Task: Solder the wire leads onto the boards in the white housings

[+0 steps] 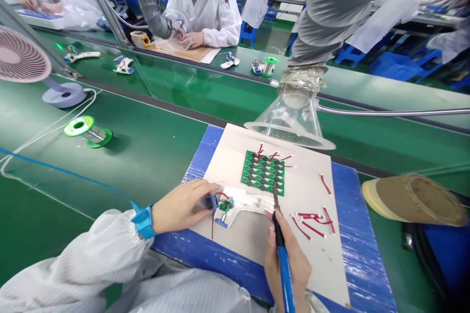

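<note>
My left hand (181,204) pinches a small blue motor part (212,202) at the left end of a white plastic piece (242,201) lying on a pale work mat (257,234). A blue wrist strap (144,221) with a blue cord sits on that wrist. My right hand (286,259) grips a blue-handled soldering iron (282,249); its tip points up toward the lower right edge of a green circuit panel (263,172). Several short red wires (312,222) lie to the right of the iron.
A clear fume funnel (293,117) on a grey hose hangs just behind the mat. A solder spool (87,130) and a pink fan (22,58) stand on the green belt at left. A tape roll (414,200) lies at right. People in white coats work across the belt.
</note>
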The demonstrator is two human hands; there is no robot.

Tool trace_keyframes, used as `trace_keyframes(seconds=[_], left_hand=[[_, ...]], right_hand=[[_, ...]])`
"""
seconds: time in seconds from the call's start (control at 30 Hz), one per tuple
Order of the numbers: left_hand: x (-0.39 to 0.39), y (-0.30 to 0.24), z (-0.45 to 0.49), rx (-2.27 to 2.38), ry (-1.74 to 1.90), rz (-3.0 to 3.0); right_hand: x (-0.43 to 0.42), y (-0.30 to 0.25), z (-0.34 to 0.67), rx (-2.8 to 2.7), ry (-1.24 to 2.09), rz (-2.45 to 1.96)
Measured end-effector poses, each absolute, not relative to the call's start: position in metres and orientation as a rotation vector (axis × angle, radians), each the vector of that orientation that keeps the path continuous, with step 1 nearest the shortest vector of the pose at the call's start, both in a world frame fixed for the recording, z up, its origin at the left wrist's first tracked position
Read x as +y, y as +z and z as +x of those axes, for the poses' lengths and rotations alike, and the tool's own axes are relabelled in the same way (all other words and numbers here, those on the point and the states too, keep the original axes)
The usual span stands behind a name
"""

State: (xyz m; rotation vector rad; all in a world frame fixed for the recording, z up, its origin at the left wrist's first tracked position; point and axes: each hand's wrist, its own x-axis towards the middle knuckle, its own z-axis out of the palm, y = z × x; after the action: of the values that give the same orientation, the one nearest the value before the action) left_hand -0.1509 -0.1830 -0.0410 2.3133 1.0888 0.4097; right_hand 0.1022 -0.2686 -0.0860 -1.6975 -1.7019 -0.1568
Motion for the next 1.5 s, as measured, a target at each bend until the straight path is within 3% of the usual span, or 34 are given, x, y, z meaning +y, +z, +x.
trace_keyframes(seconds=[0.37,0.67,0.83,1.0,1.3,1.5], left_hand=[[-0.155,-0.038,-0.106,1.142,0.793,2.355],[-0.168,-0.012,-0.143,0.797,0.479,2.546],[-0.189,-0.037,-0.159,0.828,0.257,2.792],[-0.188,-0.059,-0.154,0.892,0.289,2.824],[-0.169,-0.022,-0.135,0.802,0.557,2.661],[-0.141,-0.032,-0.114,0.889,0.335,2.787]], right_hand=[[-0.265,-0.086,0.101,-1.742,-0.116,-1.675],[-0.265,-0.087,0.099,-1.683,-0.010,-1.730],[-0.265,-0.087,0.097,-1.687,0.010,-1.732],[-0.265,-0.087,0.099,-1.715,0.002,-1.710],[-0.266,-0.091,0.104,-1.809,0.045,-1.619],[-0.268,-0.097,0.105,-1.811,0.097,-1.636]])
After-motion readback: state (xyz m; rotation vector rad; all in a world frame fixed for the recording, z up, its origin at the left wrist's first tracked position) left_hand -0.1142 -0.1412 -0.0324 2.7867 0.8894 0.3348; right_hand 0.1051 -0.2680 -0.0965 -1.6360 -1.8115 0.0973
